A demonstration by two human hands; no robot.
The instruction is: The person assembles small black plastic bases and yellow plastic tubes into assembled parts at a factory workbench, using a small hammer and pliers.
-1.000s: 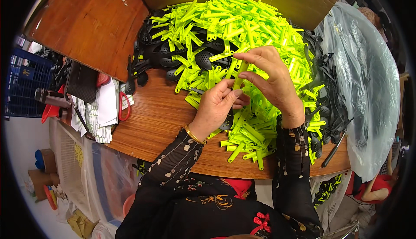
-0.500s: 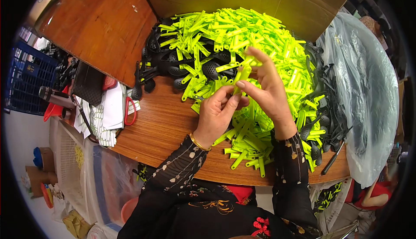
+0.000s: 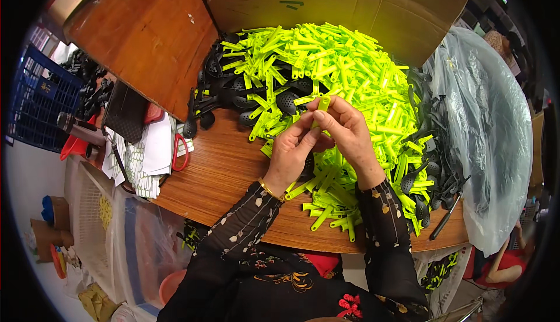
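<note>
A bright yellow-green plastic handle point(image 3: 322, 106) stands up between my two hands, with a hole at its top end. My right hand point(image 3: 350, 138) is closed on its upper part, thumb against the near face. Lower down, my left hand point(image 3: 291, 153) pinches around the same piece, and its fingers hide the bottom end. Just below the fingers shows a dark shape; whether it joins the handle I cannot tell. Behind and right of both hands rises a big heap of loose yellow-green handles point(image 3: 373, 83).
Black slotted spoons point(image 3: 286, 102) lie left of the heap, more black utensils point(image 3: 446, 173) on its right. Cardboard point(image 3: 344, 7) stands behind. White papers point(image 3: 157, 150) and red-handled scissors point(image 3: 180, 153) lie at the left table edge. A clear plastic bag point(image 3: 490, 141) bulges at the right.
My right hand's raised fingers have folded down around the handle, and the hand has come lower and slightly left. My left hand keeps its pinch. The whole view has shifted a little.
</note>
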